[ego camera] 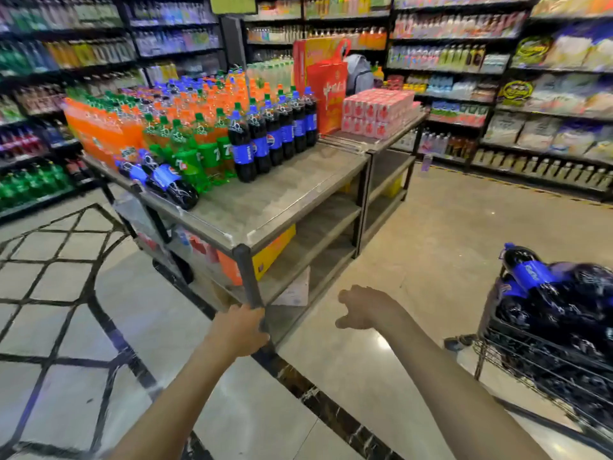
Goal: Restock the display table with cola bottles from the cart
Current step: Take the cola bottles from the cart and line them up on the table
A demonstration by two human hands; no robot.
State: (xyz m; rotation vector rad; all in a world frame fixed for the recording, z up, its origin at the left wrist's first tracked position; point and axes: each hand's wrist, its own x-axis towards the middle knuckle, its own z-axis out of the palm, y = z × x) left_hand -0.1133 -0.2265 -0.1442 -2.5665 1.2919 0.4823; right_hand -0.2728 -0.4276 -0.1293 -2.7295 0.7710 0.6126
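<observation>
The display table (pixel 282 207) has a bare wooden top at its near right part. A row of upright cola bottles (pixel 272 138) with blue labels stands beside green and orange soda bottles. Two more cola bottles (pixel 166 180) lie on their sides at the table's left front edge. The black wire cart (pixel 544 356) at the right holds several cola bottles (pixel 534 272) piled lying down. My left hand (pixel 237 330) hangs with loosely curled fingers in front of the table's near corner leg, holding nothing. My right hand (pixel 363 307) reaches forward over the floor, fingers relaxed and empty.
A second table (pixel 391 141) with pink cartons (pixel 374 111) and a red bag (pixel 326 94) adjoins the first. Boxes sit on the lower shelves. Stocked store shelving lines the aisles left, back and right. Open tiled floor lies between table and cart.
</observation>
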